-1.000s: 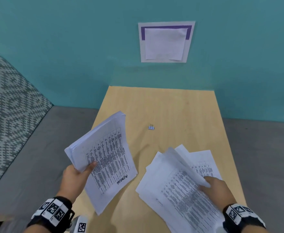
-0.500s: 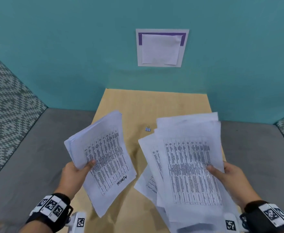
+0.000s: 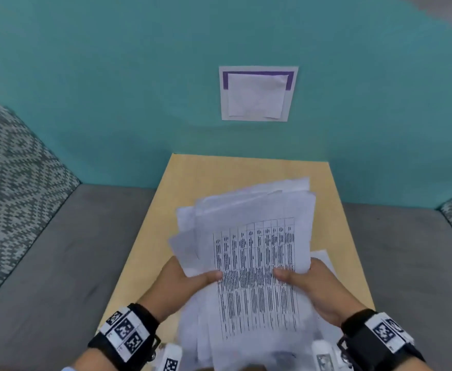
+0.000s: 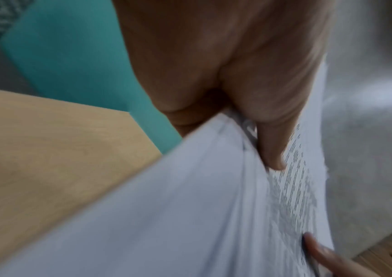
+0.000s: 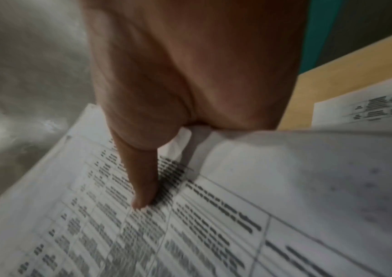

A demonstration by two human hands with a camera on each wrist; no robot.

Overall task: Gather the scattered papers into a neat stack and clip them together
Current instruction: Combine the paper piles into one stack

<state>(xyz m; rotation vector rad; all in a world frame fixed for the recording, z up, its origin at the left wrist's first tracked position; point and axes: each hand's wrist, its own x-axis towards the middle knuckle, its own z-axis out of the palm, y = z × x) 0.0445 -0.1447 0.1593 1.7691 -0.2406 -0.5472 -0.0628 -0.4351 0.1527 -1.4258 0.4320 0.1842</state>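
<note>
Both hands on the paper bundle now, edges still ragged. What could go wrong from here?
1. The bundle of papers is fanned, with corners jutting out at the upper left; clipped as it is, sheets may end up skewed or missed.
2. The left hand and right hand pinch only its side edges, so loose sheets could slip out.
3. A stray sheet lies on the wooden table beside the right hand and might be left out.

— What sort of room is this?

— An office nook, by the look of it: a teal partition wall (image 3: 112, 76) with a paper notice (image 3: 258, 93) stuck on it, a pale wooden desk (image 3: 219, 178) pushed against it.

— And underfoot?

— Grey carpet (image 3: 72, 250), with patterned upholstery (image 3: 13, 172) at the left.
</note>
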